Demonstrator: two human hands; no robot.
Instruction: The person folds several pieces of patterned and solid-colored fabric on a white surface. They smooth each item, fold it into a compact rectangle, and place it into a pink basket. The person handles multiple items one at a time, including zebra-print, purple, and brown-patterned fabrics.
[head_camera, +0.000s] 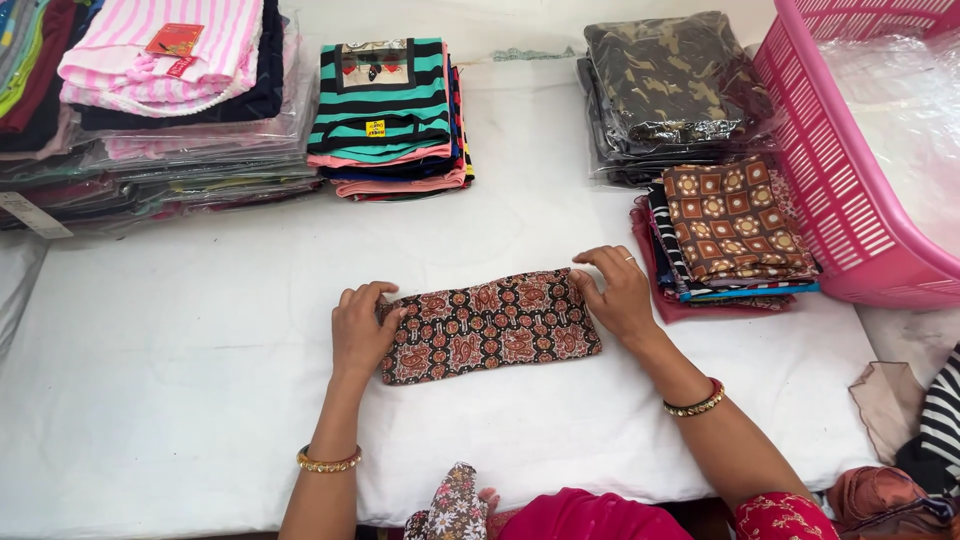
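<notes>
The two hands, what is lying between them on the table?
In the head view, a folded brown patterned cloth lies between the left hand and the right hand. Each hand rests on one end of it, on the white table.

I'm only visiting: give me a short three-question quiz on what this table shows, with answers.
1. True or false: both hands rest on the folded paisley cloth.
2. What stands at the table's right edge? A) pink basket B) metal bucket C) cardboard box
3. Which hand wears a ring?

Key:
1. True: the left hand presses one end and the right hand the other.
2. A, the pink basket.
3. The right hand.
</notes>
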